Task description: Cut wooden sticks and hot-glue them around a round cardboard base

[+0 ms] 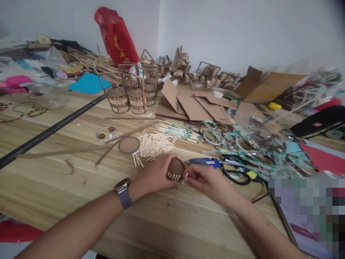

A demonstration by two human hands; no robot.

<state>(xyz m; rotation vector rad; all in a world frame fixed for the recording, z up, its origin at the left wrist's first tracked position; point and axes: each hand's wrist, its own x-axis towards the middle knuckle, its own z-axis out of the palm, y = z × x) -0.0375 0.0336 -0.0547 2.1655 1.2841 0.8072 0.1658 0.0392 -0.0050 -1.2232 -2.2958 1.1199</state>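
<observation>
My left hand is wrapped round a small round cardboard piece with a ridged rim. Several short pale sticks stand along its near edge. At its right side my right hand pinches a short wooden stick between thumb and fingertips, close to the rim. Just beyond the left hand lies a pile of short cut sticks. Beside the pile is a second cardboard disc with a ridged edge. A blue glue gun rests beyond my right hand, its nozzle pointing left.
Black-handled scissors lie right of the glue gun, near crumpled green-and-white wrappers. Farther back stand small stick-walled baskets, flat cardboard pieces, an open cardboard box and a red bag. A dark strip crosses the table's left.
</observation>
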